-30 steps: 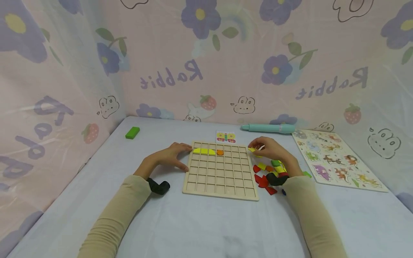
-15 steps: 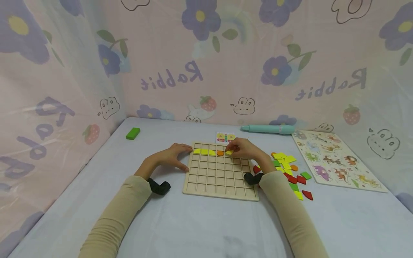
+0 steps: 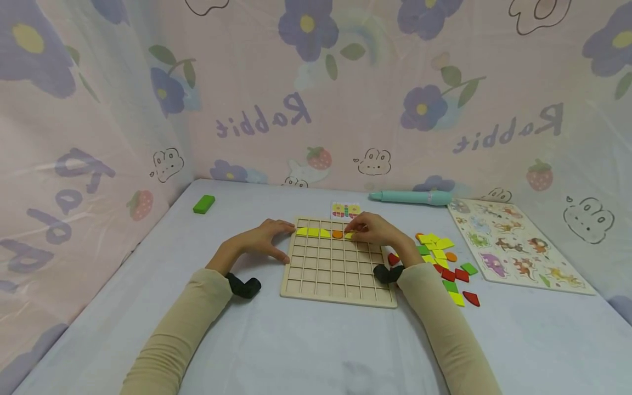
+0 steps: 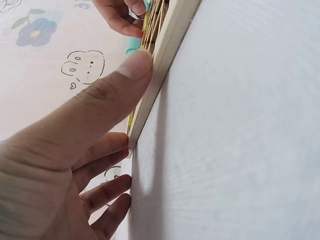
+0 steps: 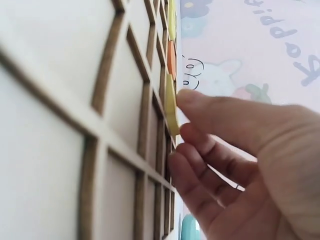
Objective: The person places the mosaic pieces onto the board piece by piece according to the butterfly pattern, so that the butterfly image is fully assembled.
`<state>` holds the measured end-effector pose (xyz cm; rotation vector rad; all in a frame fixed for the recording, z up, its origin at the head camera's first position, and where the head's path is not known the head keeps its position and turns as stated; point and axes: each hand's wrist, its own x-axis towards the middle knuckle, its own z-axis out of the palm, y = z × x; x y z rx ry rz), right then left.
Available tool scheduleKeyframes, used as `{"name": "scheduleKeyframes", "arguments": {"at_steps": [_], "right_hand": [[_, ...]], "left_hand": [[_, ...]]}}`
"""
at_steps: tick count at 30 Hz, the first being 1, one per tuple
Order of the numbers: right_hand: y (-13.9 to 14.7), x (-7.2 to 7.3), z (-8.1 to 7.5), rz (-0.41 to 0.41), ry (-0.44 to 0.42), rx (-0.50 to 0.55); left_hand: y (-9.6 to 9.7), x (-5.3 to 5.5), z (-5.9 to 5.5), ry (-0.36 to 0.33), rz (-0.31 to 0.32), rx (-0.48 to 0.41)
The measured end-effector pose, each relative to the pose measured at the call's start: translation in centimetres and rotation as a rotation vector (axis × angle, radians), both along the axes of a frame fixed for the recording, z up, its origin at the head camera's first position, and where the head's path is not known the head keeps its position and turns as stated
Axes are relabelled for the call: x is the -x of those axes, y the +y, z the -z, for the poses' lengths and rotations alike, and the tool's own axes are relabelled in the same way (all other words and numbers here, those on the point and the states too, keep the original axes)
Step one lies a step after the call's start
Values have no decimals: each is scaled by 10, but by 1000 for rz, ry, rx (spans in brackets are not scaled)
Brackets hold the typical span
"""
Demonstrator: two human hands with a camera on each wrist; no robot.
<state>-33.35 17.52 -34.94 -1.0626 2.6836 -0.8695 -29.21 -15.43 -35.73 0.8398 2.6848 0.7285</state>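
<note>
A wooden grid board lies flat on the table. In its second row from the back sit several yellow tiles and an orange disc. My right hand holds a yellow tile with a curved edge by thumb and fingertips, in the cell to the right of the disc. Part of that tile is hidden by the fingers in the head view. With thumb and fingers fairly straight and spread, my left hand touches the board's left edge.
Loose red, yellow, green and orange tiles lie right of the board. Behind it is a small pattern card, partly covered by the right hand. A teal pen, an animal puzzle board and a green block lie farther out.
My right hand has come left from the loose tiles to the board with the yellow tile, which now sits lower in its cell. My left hand stays at the board's edge.
</note>
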Motion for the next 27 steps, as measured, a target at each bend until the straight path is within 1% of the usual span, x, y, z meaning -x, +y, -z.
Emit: {"name": "scheduleKeyframes", "arguments": {"at_steps": [4,10,13,17,20,24,27], "right_hand": [[0,0,0,29,4,-5],[-1,0,0,17,-12,12],[-2,0,0,15,-21,13],[0,1,1,13,-7,-2],[3,0,0,21,9,-8],[18,-1,-7,84,29,1],[37,-2,-13,168,31,0]], "left_hand": [[0,0,-1,0,2,-7],[0,1,0,7,7,-7],[1,1,0,-2,-1,-1],[1,1,0,-7,-10,8],[1,1,0,2,-4,8],[1,1,1,10,1,11],[1,1,0,10,0,10]]}}
